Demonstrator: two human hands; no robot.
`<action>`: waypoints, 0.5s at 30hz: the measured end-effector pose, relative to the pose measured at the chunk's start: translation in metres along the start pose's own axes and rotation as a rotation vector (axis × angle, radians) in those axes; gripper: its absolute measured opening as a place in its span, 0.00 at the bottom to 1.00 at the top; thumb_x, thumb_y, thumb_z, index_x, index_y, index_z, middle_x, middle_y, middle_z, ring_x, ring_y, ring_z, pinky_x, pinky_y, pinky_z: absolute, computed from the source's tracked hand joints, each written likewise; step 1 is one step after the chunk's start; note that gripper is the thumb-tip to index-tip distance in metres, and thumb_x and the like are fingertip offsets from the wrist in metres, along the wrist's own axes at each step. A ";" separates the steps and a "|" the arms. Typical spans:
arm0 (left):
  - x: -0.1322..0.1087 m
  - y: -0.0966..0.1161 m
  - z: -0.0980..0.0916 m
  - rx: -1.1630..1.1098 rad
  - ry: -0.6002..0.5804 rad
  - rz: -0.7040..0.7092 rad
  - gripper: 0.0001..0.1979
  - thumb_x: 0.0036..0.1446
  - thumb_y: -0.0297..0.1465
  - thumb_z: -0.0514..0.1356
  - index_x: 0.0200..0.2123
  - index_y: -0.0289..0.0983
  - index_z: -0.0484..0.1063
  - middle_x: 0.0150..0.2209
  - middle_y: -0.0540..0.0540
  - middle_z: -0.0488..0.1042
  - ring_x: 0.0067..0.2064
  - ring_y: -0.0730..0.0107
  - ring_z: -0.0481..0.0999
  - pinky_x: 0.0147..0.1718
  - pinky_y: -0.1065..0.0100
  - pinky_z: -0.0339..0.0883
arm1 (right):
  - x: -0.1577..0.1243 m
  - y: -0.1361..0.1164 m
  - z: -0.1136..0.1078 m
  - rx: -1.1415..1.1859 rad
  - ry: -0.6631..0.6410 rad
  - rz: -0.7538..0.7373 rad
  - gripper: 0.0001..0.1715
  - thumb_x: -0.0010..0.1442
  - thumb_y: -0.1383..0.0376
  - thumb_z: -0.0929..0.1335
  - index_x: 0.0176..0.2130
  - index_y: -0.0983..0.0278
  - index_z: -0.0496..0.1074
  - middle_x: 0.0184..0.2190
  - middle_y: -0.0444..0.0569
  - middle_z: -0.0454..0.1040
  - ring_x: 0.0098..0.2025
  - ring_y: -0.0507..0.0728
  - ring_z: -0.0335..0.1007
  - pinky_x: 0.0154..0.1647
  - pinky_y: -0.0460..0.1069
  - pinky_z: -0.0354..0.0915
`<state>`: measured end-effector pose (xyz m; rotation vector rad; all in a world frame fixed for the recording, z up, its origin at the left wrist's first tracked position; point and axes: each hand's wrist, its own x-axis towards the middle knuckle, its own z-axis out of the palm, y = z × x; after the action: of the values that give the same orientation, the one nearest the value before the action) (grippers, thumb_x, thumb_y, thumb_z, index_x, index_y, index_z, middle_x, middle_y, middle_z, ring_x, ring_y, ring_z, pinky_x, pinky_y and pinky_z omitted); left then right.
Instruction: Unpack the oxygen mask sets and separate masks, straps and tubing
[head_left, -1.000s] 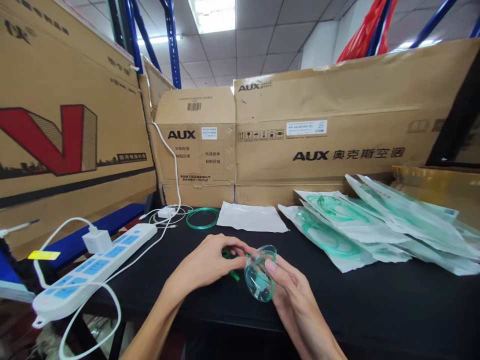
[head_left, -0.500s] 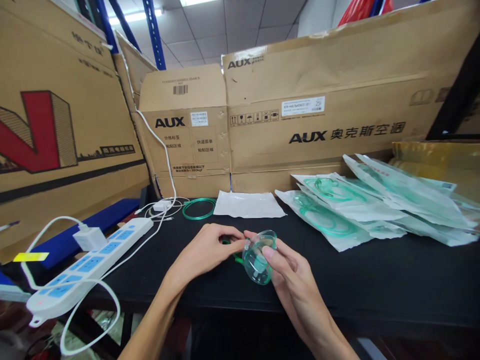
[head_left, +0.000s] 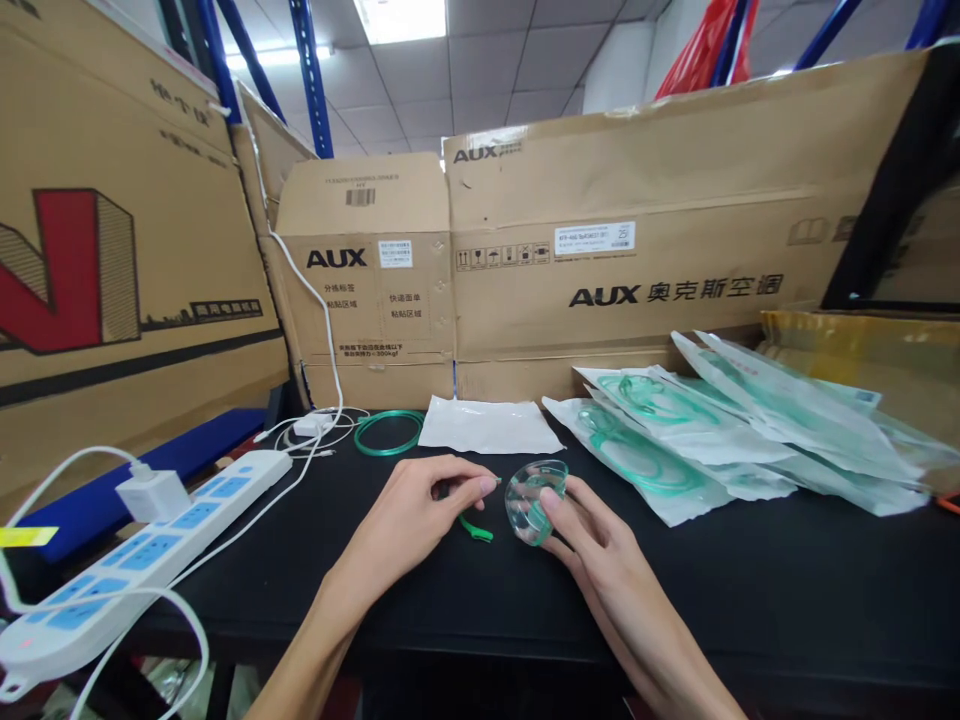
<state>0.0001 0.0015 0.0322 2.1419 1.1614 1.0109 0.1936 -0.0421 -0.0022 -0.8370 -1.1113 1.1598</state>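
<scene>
A clear oxygen mask (head_left: 522, 500) with a green-tinted middle is in my right hand (head_left: 600, 530), the thumb on its side and the fingers behind it. My left hand (head_left: 420, 510) is closed in a pinch, thumb against forefinger, on a green strap. One loose end of the green strap (head_left: 475, 529) hangs below the left fingers, near the black tabletop; the rest of it is mostly hidden by the hand. A small gap separates the left fingertips from the mask's rim.
Behind my hands lie a coil of green tubing (head_left: 388, 432) and a flat white pouch (head_left: 489, 426). Several pouches (head_left: 675, 450) with green tubing are piled at right. A white power strip (head_left: 150, 545) with cables stands left. Cardboard boxes (head_left: 615, 240) wall the back.
The mask and my left fingertips have come apart; the mask has shifted slightly right in my right hand. More of the green strap's end shows. The view has tilted up a little.
</scene>
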 end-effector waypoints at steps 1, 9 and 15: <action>0.000 0.000 0.001 0.018 0.010 0.018 0.13 0.65 0.39 0.58 0.38 0.41 0.82 0.35 0.50 0.82 0.37 0.65 0.78 0.38 0.70 0.66 | 0.000 0.001 0.000 0.004 -0.002 0.001 0.19 0.60 0.51 0.72 0.46 0.60 0.77 0.48 0.51 0.80 0.55 0.64 0.72 0.55 0.58 0.69; 0.000 -0.002 0.004 0.081 0.017 0.069 0.10 0.64 0.37 0.61 0.38 0.43 0.82 0.36 0.51 0.81 0.37 0.67 0.77 0.38 0.71 0.65 | 0.000 0.004 -0.001 -0.043 -0.090 0.024 0.23 0.61 0.52 0.72 0.52 0.59 0.75 0.53 0.51 0.77 0.54 0.62 0.72 0.54 0.56 0.69; -0.001 0.004 0.002 0.089 -0.008 0.039 0.10 0.63 0.36 0.61 0.37 0.43 0.83 0.35 0.52 0.81 0.37 0.67 0.77 0.38 0.70 0.64 | 0.000 0.005 -0.006 -0.118 -0.153 -0.006 0.18 0.63 0.54 0.71 0.51 0.57 0.74 0.54 0.50 0.76 0.57 0.62 0.70 0.55 0.55 0.68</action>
<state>0.0031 -0.0022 0.0338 2.2440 1.1852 0.9832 0.1976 -0.0407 -0.0087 -0.8449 -1.3176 1.1770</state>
